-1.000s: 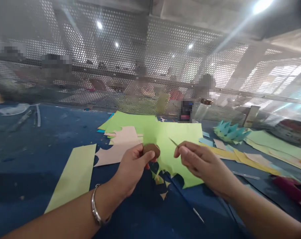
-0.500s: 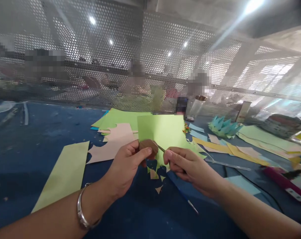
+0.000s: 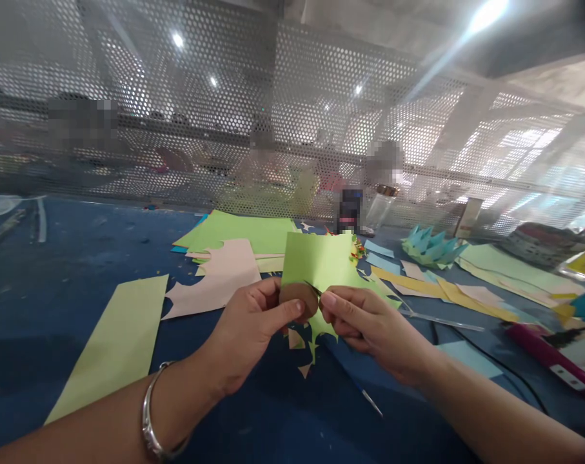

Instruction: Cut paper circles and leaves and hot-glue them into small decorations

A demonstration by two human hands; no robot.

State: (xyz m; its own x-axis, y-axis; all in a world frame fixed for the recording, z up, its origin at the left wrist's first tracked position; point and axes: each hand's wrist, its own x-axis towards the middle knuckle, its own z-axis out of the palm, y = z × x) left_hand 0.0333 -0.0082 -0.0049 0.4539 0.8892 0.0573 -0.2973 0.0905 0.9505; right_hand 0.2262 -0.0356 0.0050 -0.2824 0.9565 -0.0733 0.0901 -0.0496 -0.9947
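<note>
My left hand, with a silver bangle at its wrist, pinches a light green paper sheet together with a round brown card disc lying against it. The thumb presses on the disc. My right hand is closed around small scissors; only the thin dark blades show, at the upper right edge of the disc, against the green sheet. The handles are hidden in my fingers. The sheet's lower and right edges are ragged and curved. Small paper scraps lie below the hands.
Around my hands on the blue table lie a pink cut sheet, stacked green paper, a green strip and yellow strips. A blue folded paper piece, glass bottle and perforated metal screen stand beyond.
My left hand has shifted slightly right, carrying the green sheet and disc, and the sheet has turned a little. The scissor blades now sit closer over the disc's upper right edge.
</note>
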